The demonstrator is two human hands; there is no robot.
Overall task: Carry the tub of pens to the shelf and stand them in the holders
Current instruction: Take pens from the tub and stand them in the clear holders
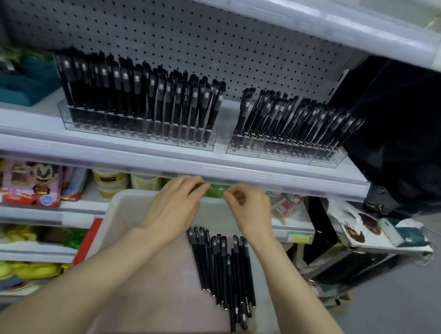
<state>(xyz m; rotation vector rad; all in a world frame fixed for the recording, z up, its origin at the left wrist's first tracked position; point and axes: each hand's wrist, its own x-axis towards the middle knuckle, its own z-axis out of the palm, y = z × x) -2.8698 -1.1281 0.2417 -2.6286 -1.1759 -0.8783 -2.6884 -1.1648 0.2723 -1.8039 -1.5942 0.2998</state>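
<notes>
Over the tub [122, 207] the left hand [174, 208] hovers flat, empty. The right hand [250, 210] curls, its hold unclear through blur. The pens [220, 266] need aligning first.

Forearms [89, 275], left hand [172, 205] and right hand [250, 210] are bare.

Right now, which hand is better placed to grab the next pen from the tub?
Right hand, probably: the loose pens lie just below its wrist; the left hand sits off to their left.

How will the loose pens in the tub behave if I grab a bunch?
The pens look thin, stiff and light, so a bunch should lift easily. Slim and smooth, they'd probably roll or slide across the flat tub if pushed.
</notes>
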